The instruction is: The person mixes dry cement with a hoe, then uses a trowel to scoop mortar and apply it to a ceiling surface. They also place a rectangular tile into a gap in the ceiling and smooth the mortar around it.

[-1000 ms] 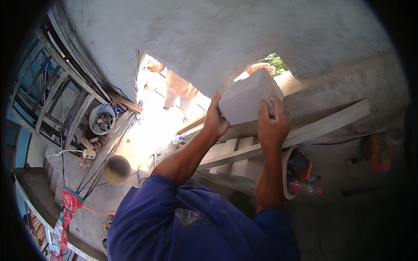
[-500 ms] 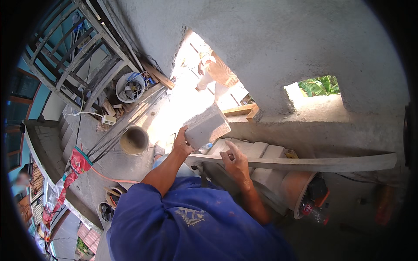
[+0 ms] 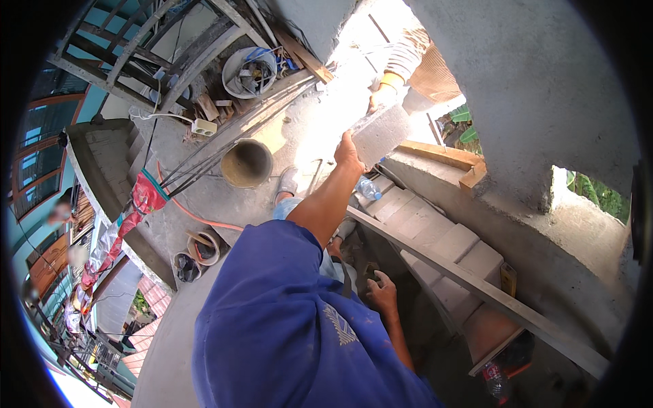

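My left hand (image 3: 349,155) is stretched out and closed on the near end of a light grey building block (image 3: 383,138). At the block's far end is another person's hand (image 3: 382,98), below a striped sleeve and a yellow-orange cuff, in the bright wall opening. Whether that hand bears any of the weight I cannot tell. Low in front of my body, my right hand (image 3: 382,292) has its fingers loosely bent and apart, with nothing visible in it. Beside it runs a long straight board (image 3: 469,289), and more pale blocks (image 3: 435,231) lie beyond the board.
A round bucket (image 3: 246,163) stands on the floor left of my arm, and a white bucket of odds and ends (image 3: 250,71) is farther back. A plastic bottle (image 3: 368,188) lies by the blocks. Timber (image 3: 442,155) edges the opening. An orange hose (image 3: 204,216) crosses the floor.
My left hand has carried the block forward and right to the opening, where the other person's hand now meets it. My right hand has dropped back toward my body. The view has turned.
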